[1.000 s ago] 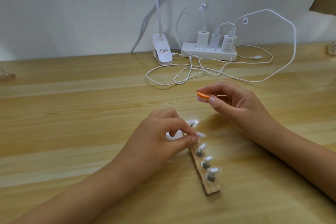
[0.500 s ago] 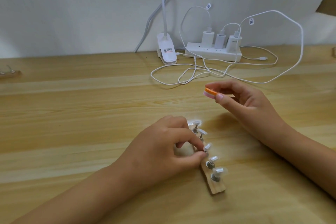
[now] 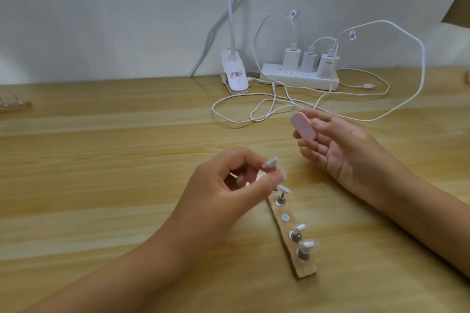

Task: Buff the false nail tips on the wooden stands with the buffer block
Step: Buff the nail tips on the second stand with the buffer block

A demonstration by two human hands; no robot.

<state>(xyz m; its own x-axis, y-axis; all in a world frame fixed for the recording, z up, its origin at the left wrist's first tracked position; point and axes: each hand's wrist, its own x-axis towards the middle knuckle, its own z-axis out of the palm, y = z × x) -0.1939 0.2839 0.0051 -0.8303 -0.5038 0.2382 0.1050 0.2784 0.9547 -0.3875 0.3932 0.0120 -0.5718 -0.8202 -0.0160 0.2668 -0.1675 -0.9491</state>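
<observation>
Left hand (image 3: 223, 185) pinches one nail tip (image 3: 271, 162) by its peg, just above the wooden stand (image 3: 305, 270); one slot bare. Right hand (image 3: 338, 150) pinches buffer block (image 3: 304, 128) beyond the stand, clear of that tip. Buffing not started on it. Three tips (image 3: 284, 189) on the stand; whether they're buffed, can't tell.

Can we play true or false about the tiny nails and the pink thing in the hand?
1. The left hand pinches a nail tip above the wooden stand. True.
2. The buffer block lies flat on the table. False: the right hand holds it up in the air.
3. One spot in the middle of the wooden stand has only a bare metal disc. True.
4. The power strip has nothing plugged in. False: three white chargers sit in it.
5. The buffer block is rubbing the nail tip. False: they are apart.
</observation>
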